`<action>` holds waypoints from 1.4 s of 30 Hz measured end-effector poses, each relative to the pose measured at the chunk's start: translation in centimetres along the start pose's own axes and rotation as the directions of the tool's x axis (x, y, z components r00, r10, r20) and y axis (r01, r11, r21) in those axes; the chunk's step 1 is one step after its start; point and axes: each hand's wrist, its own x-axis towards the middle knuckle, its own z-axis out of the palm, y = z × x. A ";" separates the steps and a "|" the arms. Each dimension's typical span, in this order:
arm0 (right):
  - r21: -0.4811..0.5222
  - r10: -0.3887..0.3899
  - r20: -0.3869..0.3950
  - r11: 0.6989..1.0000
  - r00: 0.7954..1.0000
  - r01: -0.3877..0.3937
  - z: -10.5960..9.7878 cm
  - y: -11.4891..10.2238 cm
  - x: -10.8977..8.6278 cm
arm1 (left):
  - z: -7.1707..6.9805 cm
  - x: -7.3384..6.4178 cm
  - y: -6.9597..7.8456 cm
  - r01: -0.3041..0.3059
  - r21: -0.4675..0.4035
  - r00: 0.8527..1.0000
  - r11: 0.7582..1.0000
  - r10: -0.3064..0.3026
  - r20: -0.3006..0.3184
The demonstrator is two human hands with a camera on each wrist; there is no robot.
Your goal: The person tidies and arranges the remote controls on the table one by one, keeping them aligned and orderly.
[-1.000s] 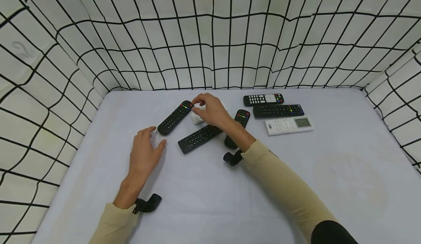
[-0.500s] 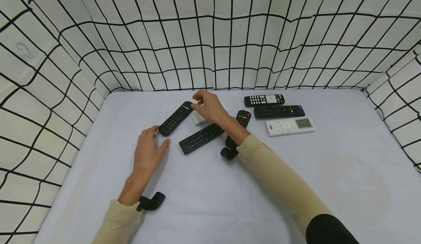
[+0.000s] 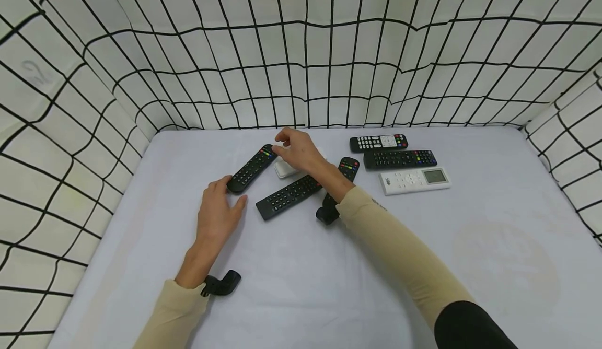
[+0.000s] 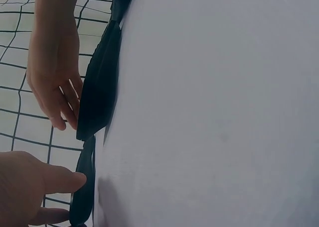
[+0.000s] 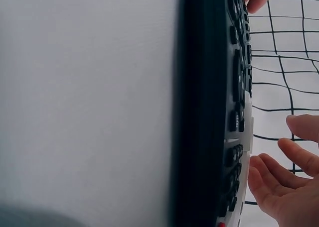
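Observation:
A black remote control with coloured buttons lies diagonally on the white-covered table. At its near end is my left hand, fingertips right at the remote's edge and thumb spread away. My right hand reaches over to the far end, thumb at the corner and the other fingers loosely bent. Under the right hand a white object is partly hidden. In the right wrist view, the right hand's fingers are spread. In the left wrist view, the left thumb overlaps a dark remote's edge.
Below the right forearm lie another black remote and a partly covered one. Stacked at right are a black remote with white keys, a black one and a white one with a display. Black-gridded white walls enclose the table.
My left hand has moved slightly up and right, its fingertips coming to the near end of the black remote. The right hand has shifted a little left at the far end.

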 end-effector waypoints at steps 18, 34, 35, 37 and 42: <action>-0.036 0.019 0.067 0.999 0.998 -0.017 0.7 0.3 0.8 | 0.0 0.6 0.0 -0.001 0.036 1.000 0.999 0.000 0.013; -0.049 -0.012 0.094 0.999 0.995 0.017 1.5 0.2 0.7 | 0.0 0.6 -0.2 -0.009 0.002 1.000 1.000 0.009 0.001; -0.043 -0.014 0.095 0.999 0.995 0.018 1.5 0.1 0.7 | 0.0 0.5 -0.2 -0.008 -0.001 1.000 1.000 0.008 0.001; -0.027 -0.020 0.094 0.999 0.995 0.022 1.5 -0.1 0.6 | -0.1 0.4 -0.3 -0.005 -0.009 1.000 1.000 0.005 0.001; -0.009 -0.050 0.084 0.999 0.995 0.051 1.6 -0.6 0.6 | -0.5 0.1 -0.3 0.009 -0.027 1.000 1.000 -0.009 -0.004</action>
